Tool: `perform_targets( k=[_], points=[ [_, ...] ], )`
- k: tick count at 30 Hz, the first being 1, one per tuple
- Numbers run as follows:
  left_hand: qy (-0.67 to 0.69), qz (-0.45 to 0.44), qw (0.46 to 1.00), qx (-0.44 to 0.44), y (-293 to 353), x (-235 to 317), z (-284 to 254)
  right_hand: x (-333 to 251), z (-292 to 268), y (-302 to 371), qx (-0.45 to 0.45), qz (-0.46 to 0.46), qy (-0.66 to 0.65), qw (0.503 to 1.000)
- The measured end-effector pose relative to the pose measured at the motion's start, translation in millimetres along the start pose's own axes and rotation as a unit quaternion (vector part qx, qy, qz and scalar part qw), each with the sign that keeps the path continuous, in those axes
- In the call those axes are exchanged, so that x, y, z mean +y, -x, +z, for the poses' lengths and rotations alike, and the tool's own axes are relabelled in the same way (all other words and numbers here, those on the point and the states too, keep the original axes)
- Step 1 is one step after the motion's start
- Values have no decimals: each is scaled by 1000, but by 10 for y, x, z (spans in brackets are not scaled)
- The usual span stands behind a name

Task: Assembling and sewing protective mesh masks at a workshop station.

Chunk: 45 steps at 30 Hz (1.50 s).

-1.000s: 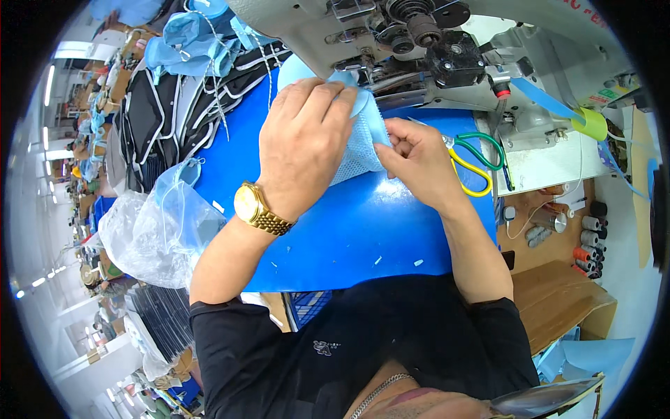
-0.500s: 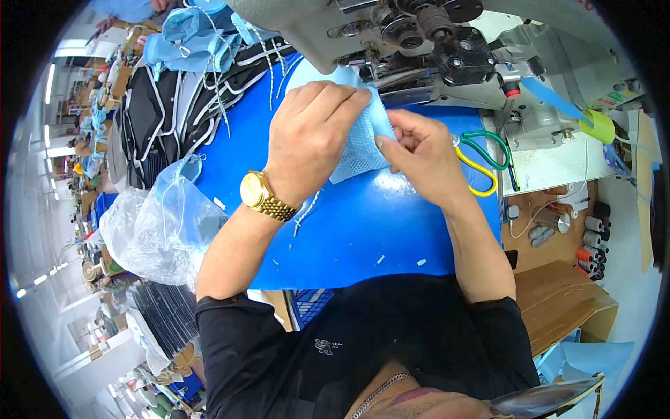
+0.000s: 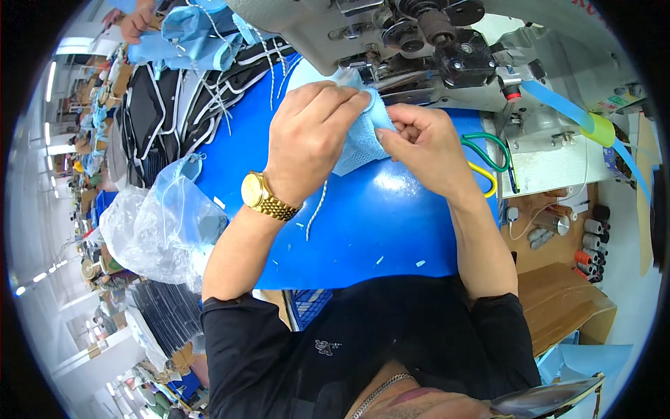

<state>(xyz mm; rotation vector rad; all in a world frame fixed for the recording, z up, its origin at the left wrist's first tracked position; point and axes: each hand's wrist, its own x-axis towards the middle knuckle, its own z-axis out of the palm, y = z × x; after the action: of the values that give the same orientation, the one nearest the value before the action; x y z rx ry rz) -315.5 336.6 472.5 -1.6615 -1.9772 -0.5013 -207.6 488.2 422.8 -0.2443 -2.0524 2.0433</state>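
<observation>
A light blue mesh fabric piece (image 3: 361, 145) lies under both my hands at the front of a sewing machine (image 3: 426, 59). My left hand (image 3: 314, 129) has its fingers closed on the fabric's upper edge, close to the needle area. On the right side of the same piece, my right hand (image 3: 422, 143) pinches the edge between thumb and bent fingers. Part of the fabric is hidden behind my left hand. A speckled white cord (image 3: 317, 211) hangs below my left wrist onto the blue work surface (image 3: 349, 248).
Green and yellow-handled scissors (image 3: 497, 157) lie right of my right hand. At left are black pieces with white piping (image 3: 157, 112), light blue pieces (image 3: 199, 38) and a clear plastic bag (image 3: 164, 223). Another person's hand (image 3: 137, 22) touches the blue pieces. Blue tape (image 3: 555, 98) runs at the right.
The mesh fabric has shifted slightly up toward the machine, and my right hand has moved a little with it. The cord swung right. The other person's hand came down to the blue pieces.
</observation>
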Motion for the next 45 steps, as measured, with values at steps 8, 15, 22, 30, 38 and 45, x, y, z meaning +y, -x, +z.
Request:
perform_targets(
  k=[8,15,22,30,38,45],
  points=[
    [-1,-42,999,11,-32,64,36,-114,-32,-40,5,-22,62,998],
    [-1,-37,999,15,-38,86,67,-97,-13,-56,30,-29,74,996],
    [-23,-20,999,17,-27,-10,-30,-169,-21,-69,48,-73,138,987],
    [11,-16,1000,-15,-42,-1,-52,-150,-23,-113,52,-75,157,983],
    [-34,-3,999,-7,-54,23,-6,-113,21,-162,87,-113,156,977],
    [-54,-8,998,-5,-43,30,-26,-210,-15,-141,71,-119,234,962]
  ],
)
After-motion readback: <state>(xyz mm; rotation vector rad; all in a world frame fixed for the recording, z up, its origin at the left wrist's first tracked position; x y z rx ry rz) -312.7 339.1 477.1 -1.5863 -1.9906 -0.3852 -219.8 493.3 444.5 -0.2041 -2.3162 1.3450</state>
